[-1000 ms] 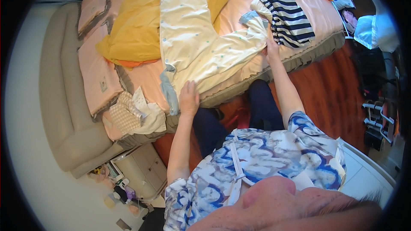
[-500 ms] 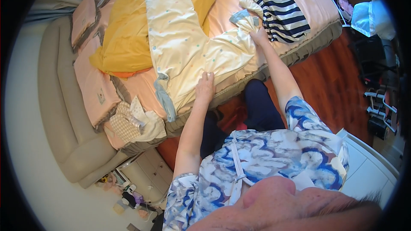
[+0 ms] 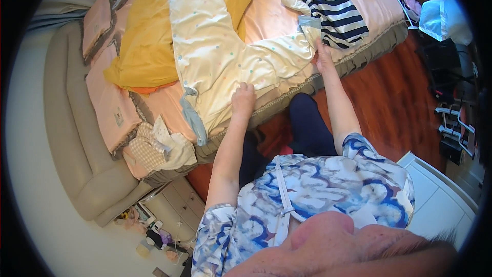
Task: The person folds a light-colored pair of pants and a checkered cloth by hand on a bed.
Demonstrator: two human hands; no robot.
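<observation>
A pair of pale yellow trousers (image 3: 210,46) with small coloured dots and grey-blue trim lies spread on the bed (image 3: 269,7). One leg stretches toward the far side, the other toward the right. At the garment's near edge, my left hand (image 3: 243,100) is closed on the cloth with its fingers curled. My right hand (image 3: 324,59) grips the end of the right-hand leg, just below its grey-blue cuff (image 3: 310,22). Close beyond that hand lies a black-and-white striped garment (image 3: 335,13), partly behind the cuff.
A mustard-yellow cloth (image 3: 141,46) is heaped beyond the trousers. Checked and white clothes (image 3: 159,149) lie at the bed's near left corner, by pink pillows (image 3: 110,95) and a beige headboard (image 3: 66,123). A white cabinet (image 3: 438,190) stands at right, a bedside cabinet (image 3: 177,208) lower left.
My right hand has shifted right, drawing the trouser leg out straighter and its cuff flatter toward the striped garment. My left hand stays at the near edge, its fingers now more curled.
</observation>
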